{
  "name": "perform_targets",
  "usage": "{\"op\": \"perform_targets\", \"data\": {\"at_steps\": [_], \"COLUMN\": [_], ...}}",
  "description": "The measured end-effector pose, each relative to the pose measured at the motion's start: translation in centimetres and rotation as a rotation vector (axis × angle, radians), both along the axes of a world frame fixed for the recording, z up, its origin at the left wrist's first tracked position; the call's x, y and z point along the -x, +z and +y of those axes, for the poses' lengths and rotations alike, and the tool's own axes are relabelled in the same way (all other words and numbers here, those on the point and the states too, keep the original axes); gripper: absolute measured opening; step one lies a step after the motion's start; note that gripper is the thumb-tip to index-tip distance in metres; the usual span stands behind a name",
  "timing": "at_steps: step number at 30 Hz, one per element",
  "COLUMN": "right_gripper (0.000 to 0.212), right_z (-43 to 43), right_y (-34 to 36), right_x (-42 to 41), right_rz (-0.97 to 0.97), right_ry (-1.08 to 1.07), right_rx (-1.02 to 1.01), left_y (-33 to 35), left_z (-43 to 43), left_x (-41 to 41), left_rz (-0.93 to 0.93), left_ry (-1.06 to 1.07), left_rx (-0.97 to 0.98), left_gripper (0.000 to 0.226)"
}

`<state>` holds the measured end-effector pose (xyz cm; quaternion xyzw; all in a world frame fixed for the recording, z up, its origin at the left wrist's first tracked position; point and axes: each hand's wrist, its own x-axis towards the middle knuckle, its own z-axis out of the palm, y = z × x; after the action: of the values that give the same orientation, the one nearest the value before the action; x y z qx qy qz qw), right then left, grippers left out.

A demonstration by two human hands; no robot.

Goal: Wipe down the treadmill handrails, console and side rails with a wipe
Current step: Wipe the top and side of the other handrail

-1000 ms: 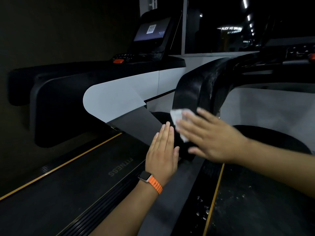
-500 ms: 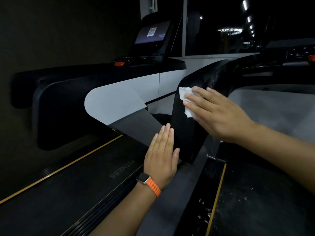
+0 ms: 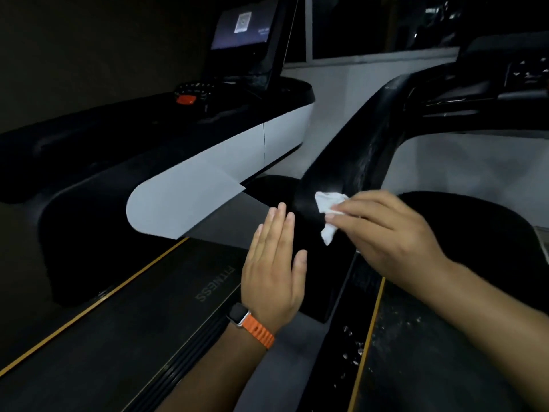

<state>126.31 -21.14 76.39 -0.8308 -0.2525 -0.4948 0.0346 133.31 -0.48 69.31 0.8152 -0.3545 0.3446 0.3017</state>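
Right hand [image 3: 389,233] pressing wipe [image 3: 328,215] on handrail [image 3: 350,150], "FITNESS" on belt [image 3: 215,283]

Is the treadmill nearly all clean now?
Not yet. Smears up the black handrail post suggest wiping there. The right hand holds the wipe on its lower part; the left hand is flat beside it. The console and speckled side rail look undone.
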Motion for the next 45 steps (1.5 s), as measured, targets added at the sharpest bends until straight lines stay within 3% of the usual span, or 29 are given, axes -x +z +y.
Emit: {"op": "perform_targets", "data": {"at_steps": [11, 15, 27, 32, 35, 42, 45], "right_gripper": [0.019, 0.015, 0.019, 0.022, 0.026, 0.041, 0.036], "right_z": [-2.1, -3.6, -7.9, -10.3, -11.5, -14.3, -16.6], "right_y": [21.3, 26.1, 25.4, 25.4, 25.6, 24.5, 24.1], "right_x": [5.3, 6.5, -2.0, -5.5, -8.0, -13.3, -15.1], "right_rz": [0.424, 0.543, 0.786, 1.010, 0.992, 1.048, 1.147], "right_ry": [-0.120, -0.076, 0.204, 0.198, 0.242, 0.442, 0.548], "right_rx": [-0.584, -0.635, -0.626, -0.672, -0.647, -0.571, -0.481], "left_y": [25.0, 30.6, 29.7, 29.8, 30.6, 31.1, 31.7], "left_z": [-3.9, -5.1, -7.3, -9.3, -10.7, -14.0, -16.3], "left_x": [3.4, 4.7, 0.2, -1.6, -2.0, -1.9, -0.8], "left_rz": [0.231, 0.259, 0.315, 0.364, 0.381, 0.410, 0.415], "left_ry": [0.088, 0.130, 0.327, 0.426, 0.483, 0.717, 0.887], "left_rx": [-0.277, -0.259, -0.173, -0.140, -0.131, -0.140, -0.133], "left_gripper": [0.055, 0.057, 0.051, 0.052, 0.054, 0.053, 0.053]}}
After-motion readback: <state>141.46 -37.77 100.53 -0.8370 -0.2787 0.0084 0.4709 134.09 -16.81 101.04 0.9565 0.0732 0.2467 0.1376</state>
